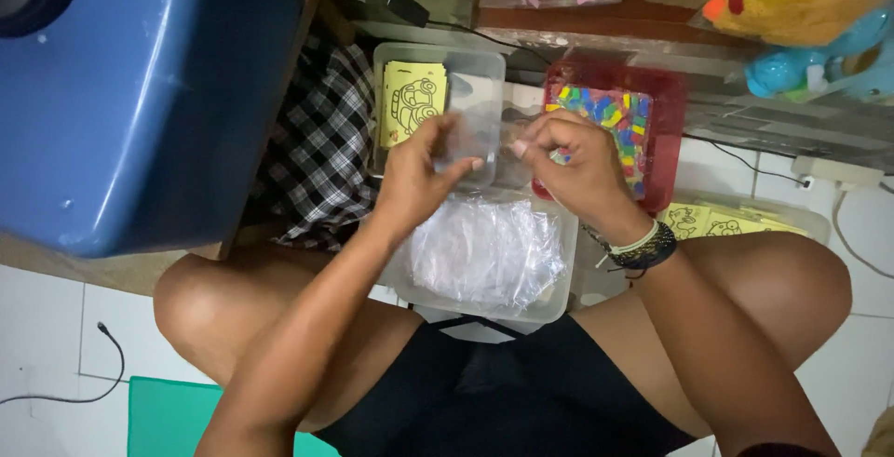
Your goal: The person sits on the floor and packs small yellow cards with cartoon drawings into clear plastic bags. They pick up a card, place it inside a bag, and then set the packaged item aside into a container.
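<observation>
Seat: the person sits cross-legged on the white tiled floor, knees spread so the bins lie within easy reach between them.
Near bin: a clear plastic tub of crumpled transparent bags sits just in front of the lap, directly under the hands, so a fresh bag can be lifted straight up.
Left hand: raised above that tub, fingers curled and pinched on the left edge of a small clear plastic sleeve; thumb and forefinger are nearly closed on the film.
Right hand: fingers bent and pinched on the sleeve's right edge, a beaded wristband behind it; the two hands pull apart, apparently to spread the sleeve's mouth.
Sleeve position: held in the air between both hands, over the gap between the near tub and the far bins.
Far left bin: a clear rectangular tub holding yellow cards printed with a cartoon car outline, just beyond the left hand.
Far right bin: a red translucent tray with a sheet of multicoloured small pieces, partly hidden behind the right hand.
Side stack: more yellow cards in a clear tub by the right knee.
Surroundings: a blue plastic container and a checked cloth stand to the left.
</observation>
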